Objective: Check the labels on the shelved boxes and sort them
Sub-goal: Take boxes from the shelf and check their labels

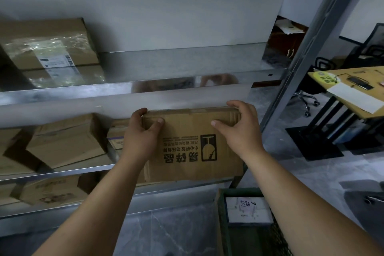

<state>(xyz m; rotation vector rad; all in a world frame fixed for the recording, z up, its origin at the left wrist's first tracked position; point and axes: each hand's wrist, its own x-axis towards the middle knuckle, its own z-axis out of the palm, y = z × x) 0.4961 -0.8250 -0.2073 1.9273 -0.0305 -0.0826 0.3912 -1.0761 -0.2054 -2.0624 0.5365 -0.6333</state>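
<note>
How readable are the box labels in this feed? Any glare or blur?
Head view: print on the held box is sharp but upside down; plastic wrap on the upper-shelf box glares over its label; the shelf lip shows blurry reflections; lower-left boxes sit dim and soft.

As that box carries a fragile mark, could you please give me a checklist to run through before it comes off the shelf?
1. Left hand grips the box at its top left corner: ok.
2. Right hand grips its top right corner: ok.
3. Fragile print right way up: not ok, it reads upside down.
4. Shipping label in sight on this box: not ok, none on the facing side.
5. Free of the small box to its left: cannot tell, the left hand covers the gap.
6. Room in the crate below: cannot tell, only part shows.
</note>
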